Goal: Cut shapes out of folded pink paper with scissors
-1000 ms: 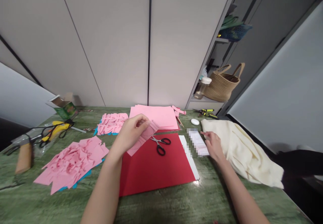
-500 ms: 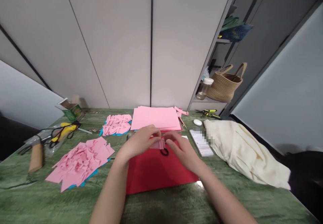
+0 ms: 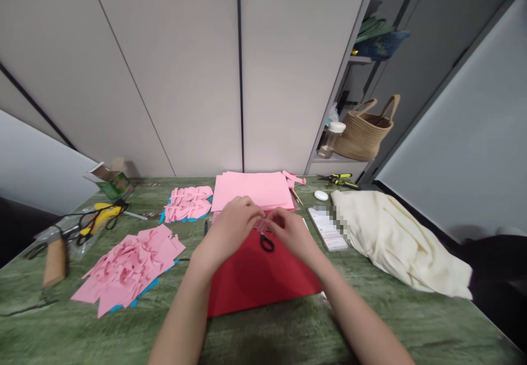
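Two-handed handling of a small pink paper piece (image 3: 261, 224) above a red sheet (image 3: 263, 277), the landmark for all places given here. The left hand (image 3: 234, 225), over the far left part of the red sheet, pinches the piece between thumb and fingertips. The right hand (image 3: 292, 232), over its far right part, bends its fingers toward the same piece; whether they grip it or only touch it cannot be told, since the fingertips overlap the paper. The scissors (image 3: 262, 240) lie on the red sheet just below the fingertips, held by neither hand; one black handle loop shows, the blades being mostly covered.

Beyond the red sheet, by its far edge, lie larger pink sheets (image 3: 253, 189). To its far left is a group of pink cut-outs (image 3: 187, 203); to its left, nearer the wearer, a heap of pink scraps (image 3: 129, 263). To its right are a phone (image 3: 327, 230), partly pixelated, and, farther out, a cream cloth (image 3: 395, 239).

The step in hand appears to be arranging or folding the small piece by fingertip. The next move seems to call for a light pinch on both sides, edges kept even, with the scissors left lying.
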A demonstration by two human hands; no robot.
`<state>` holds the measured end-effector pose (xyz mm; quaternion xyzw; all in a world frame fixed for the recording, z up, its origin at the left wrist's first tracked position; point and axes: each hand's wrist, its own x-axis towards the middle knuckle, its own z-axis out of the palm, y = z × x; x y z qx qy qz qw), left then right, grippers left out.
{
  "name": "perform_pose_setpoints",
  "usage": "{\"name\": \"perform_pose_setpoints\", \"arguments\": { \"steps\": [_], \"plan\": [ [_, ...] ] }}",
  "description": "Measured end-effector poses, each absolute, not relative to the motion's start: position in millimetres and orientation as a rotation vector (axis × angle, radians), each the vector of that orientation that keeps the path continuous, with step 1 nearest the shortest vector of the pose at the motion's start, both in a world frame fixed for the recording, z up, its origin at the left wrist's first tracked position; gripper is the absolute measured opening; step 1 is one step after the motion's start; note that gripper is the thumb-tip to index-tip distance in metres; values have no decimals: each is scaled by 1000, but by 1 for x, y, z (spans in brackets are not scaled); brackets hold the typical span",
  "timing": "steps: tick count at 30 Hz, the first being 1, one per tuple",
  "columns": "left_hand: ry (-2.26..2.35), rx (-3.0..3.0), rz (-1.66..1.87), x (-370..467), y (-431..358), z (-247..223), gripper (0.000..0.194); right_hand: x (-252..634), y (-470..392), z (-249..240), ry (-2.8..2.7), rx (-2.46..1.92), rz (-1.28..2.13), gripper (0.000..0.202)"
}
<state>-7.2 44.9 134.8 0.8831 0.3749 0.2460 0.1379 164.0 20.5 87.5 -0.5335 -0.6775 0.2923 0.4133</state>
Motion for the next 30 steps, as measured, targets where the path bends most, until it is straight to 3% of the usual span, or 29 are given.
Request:
{"name": "perform_pose_setpoints", "arguments": {
  "steps": [5,7,10,12,14,16,21,30],
  "plan": [
    [1304,2492,1502,-4,36,148,7,164,34,82,-1247,-1063,1026,15],
    [1348,2444,1690,-4,34,150,11,162,35,79,-1185,-1018,1056,16],
    [1444,2360,1728,-1,35,149,43,159,35,74,-1101,-981,1091,15],
    [1519,2283,1631,0,38,146,74,158,35,73,-1039,-950,1129,15],
    [1562,2201,1441,1,43,140,90,156,35,72,-989,-921,1172,16],
    [1541,2122,1185,-1,49,133,85,154,35,72,-960,-898,1213,17],
    [1167,2061,759,-6,66,121,25,152,34,72,-969,-887,1259,19],
    [935,1966,713,-6,76,120,28,155,35,69,-1189,-1003,1168,23]
  ]
}}
